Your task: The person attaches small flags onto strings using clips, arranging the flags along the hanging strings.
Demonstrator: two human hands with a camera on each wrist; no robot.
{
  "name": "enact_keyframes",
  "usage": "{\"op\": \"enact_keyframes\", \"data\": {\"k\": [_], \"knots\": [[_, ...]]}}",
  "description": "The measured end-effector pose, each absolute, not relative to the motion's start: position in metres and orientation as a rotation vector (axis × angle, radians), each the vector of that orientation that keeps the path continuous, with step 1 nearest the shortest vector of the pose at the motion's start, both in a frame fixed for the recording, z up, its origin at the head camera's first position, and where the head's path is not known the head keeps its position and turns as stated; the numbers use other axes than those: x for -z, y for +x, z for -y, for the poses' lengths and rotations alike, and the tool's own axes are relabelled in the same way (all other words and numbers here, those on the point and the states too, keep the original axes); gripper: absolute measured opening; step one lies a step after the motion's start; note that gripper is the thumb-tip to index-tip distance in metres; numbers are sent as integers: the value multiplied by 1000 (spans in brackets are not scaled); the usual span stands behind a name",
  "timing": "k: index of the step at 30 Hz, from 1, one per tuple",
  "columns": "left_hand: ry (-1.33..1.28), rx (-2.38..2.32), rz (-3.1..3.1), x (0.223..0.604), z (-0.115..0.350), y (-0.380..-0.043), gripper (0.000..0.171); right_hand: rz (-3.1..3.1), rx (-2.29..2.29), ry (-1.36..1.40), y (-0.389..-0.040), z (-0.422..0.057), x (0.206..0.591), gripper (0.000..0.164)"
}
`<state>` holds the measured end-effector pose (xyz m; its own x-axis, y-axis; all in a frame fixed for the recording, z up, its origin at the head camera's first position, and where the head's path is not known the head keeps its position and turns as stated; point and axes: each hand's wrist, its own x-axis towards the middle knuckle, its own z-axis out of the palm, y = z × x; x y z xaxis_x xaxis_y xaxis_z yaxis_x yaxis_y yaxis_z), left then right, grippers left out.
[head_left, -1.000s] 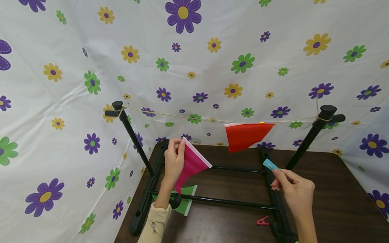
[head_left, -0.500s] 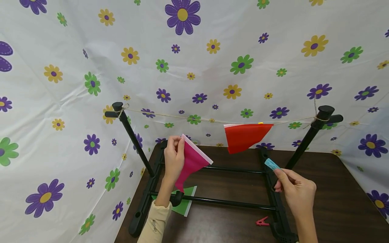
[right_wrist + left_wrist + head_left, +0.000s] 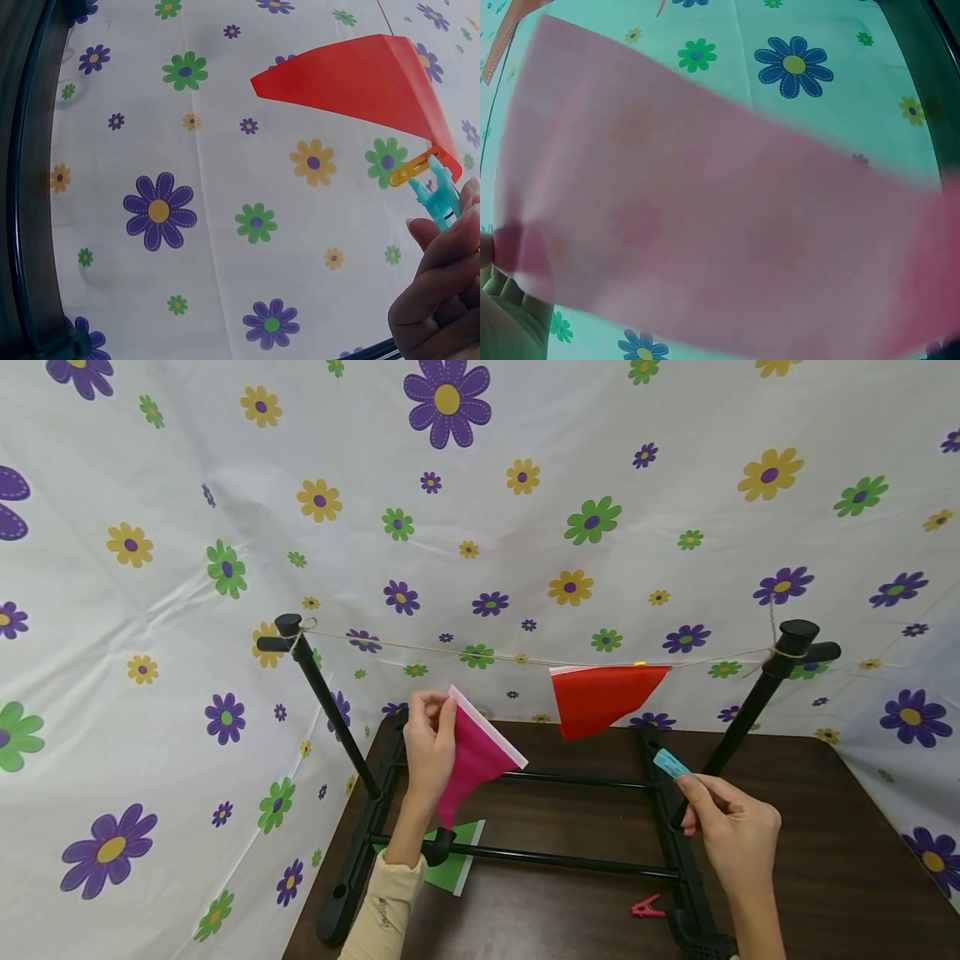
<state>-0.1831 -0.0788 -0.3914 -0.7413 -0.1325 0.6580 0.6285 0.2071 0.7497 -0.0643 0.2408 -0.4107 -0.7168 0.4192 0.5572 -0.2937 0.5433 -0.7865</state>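
My left hand (image 3: 429, 752) pinches the upper left corner of a pink pennant (image 3: 480, 756) with a white top edge. The pennant hangs slanted, below the string (image 3: 420, 647) and apart from it in the head view. In the left wrist view its cloth (image 3: 705, 202) covers much of the picture. Between thumb and fingers my right hand (image 3: 738, 835) pinches a light blue clothespin (image 3: 670, 762); the right wrist view shows this clothespin (image 3: 439, 196) with its prongs spread. A red pennant (image 3: 603, 700) hangs on the string, held by a yellow clothespin (image 3: 411, 171).
The string runs between a left black post (image 3: 330, 702) and a right black post (image 3: 757, 702) of a frame on the brown table (image 3: 555, 918). A green pennant (image 3: 453, 872) lies under the frame's front bar (image 3: 562, 858). Beside the right foot lies a red clothespin (image 3: 647, 907).
My left hand has raised the pink pennant slightly. The right hand keeps its grip on the blue clothespin and has barely moved. The head view has shifted a little.
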Motion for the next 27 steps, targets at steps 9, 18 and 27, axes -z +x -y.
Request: {"op": "enact_keyframes", "data": {"k": [9,18,27], "knots": [[-464,1557,1844,390,78,-183,12,2023,-1228,-94,-64,-240,410,7],[-495,1626,1837,390,77,-181,16,2023,-1245,-99,-63,-240,408,8],[-510,1629,1866,393,76,-180,19,2022,-1267,-103,-63,-240,409,7]]}}
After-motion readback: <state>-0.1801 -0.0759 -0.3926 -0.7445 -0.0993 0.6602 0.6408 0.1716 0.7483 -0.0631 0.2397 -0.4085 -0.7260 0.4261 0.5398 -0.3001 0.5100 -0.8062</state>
